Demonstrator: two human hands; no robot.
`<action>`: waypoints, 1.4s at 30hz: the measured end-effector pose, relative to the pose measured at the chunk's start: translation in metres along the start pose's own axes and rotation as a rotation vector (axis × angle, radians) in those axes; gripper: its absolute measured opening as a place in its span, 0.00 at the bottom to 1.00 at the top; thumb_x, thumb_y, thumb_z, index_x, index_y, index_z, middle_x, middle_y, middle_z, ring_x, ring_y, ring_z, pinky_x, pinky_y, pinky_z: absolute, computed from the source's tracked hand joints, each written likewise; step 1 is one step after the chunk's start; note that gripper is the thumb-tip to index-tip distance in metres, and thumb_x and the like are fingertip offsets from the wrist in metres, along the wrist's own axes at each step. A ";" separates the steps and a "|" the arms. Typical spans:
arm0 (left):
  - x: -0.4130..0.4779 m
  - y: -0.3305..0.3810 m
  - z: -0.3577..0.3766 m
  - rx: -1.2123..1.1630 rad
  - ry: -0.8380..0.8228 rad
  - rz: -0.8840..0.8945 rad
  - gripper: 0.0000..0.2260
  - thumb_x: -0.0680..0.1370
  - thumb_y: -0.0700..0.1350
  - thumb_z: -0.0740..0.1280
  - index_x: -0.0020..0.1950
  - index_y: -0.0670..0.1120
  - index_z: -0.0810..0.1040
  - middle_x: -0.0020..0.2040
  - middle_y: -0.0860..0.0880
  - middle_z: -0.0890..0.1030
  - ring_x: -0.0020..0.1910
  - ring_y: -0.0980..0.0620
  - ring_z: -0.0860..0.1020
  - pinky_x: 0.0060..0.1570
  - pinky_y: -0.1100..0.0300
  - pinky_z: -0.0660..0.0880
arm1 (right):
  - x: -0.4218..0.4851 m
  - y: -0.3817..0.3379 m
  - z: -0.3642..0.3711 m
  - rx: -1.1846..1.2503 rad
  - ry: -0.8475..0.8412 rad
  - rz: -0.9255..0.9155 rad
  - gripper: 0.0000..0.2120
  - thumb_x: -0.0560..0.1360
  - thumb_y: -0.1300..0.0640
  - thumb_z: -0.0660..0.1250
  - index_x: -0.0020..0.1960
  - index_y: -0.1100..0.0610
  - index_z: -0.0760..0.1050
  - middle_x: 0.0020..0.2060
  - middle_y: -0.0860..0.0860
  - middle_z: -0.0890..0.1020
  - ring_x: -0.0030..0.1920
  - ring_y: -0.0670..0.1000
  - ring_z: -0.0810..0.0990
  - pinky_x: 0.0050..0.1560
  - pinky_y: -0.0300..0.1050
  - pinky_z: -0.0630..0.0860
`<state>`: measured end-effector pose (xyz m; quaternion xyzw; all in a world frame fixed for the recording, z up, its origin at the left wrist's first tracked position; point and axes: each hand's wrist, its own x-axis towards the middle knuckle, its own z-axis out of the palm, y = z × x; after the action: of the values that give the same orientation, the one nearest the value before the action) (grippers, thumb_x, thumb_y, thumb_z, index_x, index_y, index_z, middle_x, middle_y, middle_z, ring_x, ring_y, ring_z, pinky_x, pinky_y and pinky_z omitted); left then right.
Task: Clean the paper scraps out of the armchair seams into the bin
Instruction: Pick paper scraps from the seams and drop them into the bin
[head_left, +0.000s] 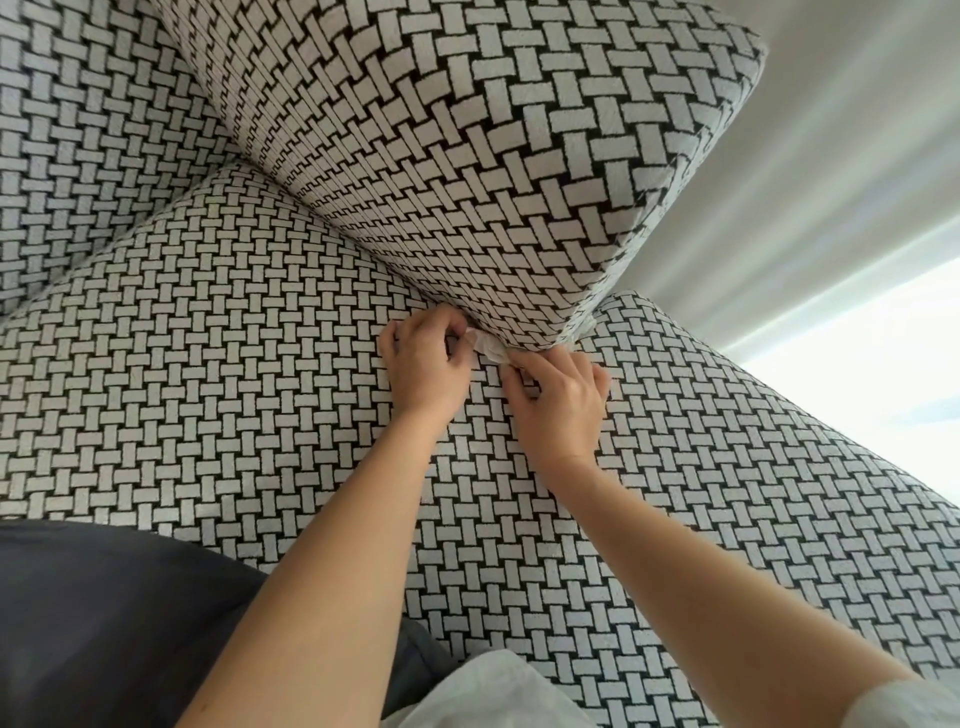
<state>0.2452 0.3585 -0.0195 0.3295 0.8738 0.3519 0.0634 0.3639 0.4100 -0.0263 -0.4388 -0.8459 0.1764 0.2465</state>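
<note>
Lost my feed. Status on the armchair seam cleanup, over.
Left grip and right grip both pinching white paper scrap at armrest-seat seam. Scrap still partly tucked in. Bin not in view; nothing blocking.

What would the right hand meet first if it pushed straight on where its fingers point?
The right hand meets the crumpled white paper scrap at its fingertips; beyond, probably the seam under the black-and-white woven armrest.

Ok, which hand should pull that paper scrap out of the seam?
Left, probably: left hand pinches the paper scrap where it leaves the seam; right hand just touches its lower end.
</note>
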 end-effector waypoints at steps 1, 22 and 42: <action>0.000 0.001 -0.002 0.002 -0.002 0.001 0.04 0.76 0.45 0.66 0.44 0.45 0.76 0.43 0.50 0.79 0.49 0.49 0.75 0.64 0.53 0.57 | 0.000 0.000 0.000 -0.020 -0.007 -0.016 0.13 0.73 0.44 0.62 0.50 0.48 0.81 0.38 0.44 0.78 0.42 0.50 0.74 0.51 0.43 0.62; -0.023 -0.002 -0.044 -0.290 -0.175 -0.187 0.07 0.80 0.41 0.61 0.54 0.44 0.77 0.44 0.51 0.77 0.33 0.55 0.74 0.28 0.73 0.68 | 0.002 -0.004 0.000 -0.041 -0.089 -0.058 0.16 0.78 0.49 0.56 0.39 0.56 0.76 0.34 0.49 0.78 0.38 0.52 0.74 0.51 0.49 0.66; -0.034 -0.091 -0.294 -0.107 -0.061 -0.424 0.06 0.79 0.43 0.63 0.54 0.43 0.75 0.47 0.44 0.77 0.33 0.55 0.74 0.28 0.66 0.70 | -0.005 -0.236 0.026 0.357 -0.654 -0.432 0.09 0.80 0.58 0.57 0.42 0.55 0.70 0.30 0.40 0.69 0.27 0.42 0.70 0.27 0.32 0.68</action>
<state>0.1221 0.1204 0.1352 0.1452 0.9014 0.3664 0.1795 0.1971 0.2737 0.0725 -0.1229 -0.9083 0.3939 0.0685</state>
